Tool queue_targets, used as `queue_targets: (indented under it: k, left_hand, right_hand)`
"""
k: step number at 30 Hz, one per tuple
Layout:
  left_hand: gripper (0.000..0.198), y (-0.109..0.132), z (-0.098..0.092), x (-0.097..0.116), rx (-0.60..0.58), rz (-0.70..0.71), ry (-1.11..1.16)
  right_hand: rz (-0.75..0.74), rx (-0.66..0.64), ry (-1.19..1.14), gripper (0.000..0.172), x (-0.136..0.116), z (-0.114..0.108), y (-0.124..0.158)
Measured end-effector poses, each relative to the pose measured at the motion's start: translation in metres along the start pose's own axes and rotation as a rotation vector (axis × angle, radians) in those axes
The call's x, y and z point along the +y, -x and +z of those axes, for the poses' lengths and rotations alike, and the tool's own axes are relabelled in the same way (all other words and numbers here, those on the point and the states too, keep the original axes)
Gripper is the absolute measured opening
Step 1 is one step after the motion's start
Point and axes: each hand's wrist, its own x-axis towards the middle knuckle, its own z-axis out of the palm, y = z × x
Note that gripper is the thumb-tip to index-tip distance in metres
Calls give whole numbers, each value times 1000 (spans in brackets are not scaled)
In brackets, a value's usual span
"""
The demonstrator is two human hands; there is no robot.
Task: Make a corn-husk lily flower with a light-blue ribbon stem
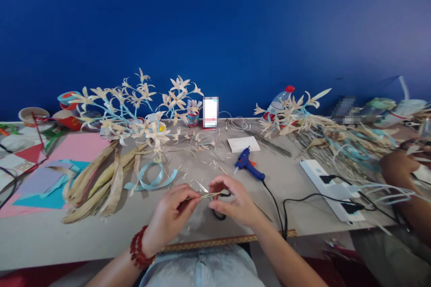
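Dried husks lie toward bench's left end, likely for easy reach, left hand pinches thin strand above front edge's middle, apparently steadying it, right hand's curled fingers around its tip, grip unclear, glue gun beyond, seemingly parked handy.

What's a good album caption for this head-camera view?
Left fingers pinch a thin pale strand, with a blue glue gun lying nearby.

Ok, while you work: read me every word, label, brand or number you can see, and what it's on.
No text is readable.
Phone screen: blurred out.
Glue gun, power strip, red-capped bottle: any markings too small or blurred.
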Motion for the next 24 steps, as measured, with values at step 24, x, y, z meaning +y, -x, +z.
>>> queue_targets:
  k: [24]
  left_hand:
    - [20,9,-13,-10,114,428,-443]
  right_hand:
    - [354,-116,-189,59,6,7,2]
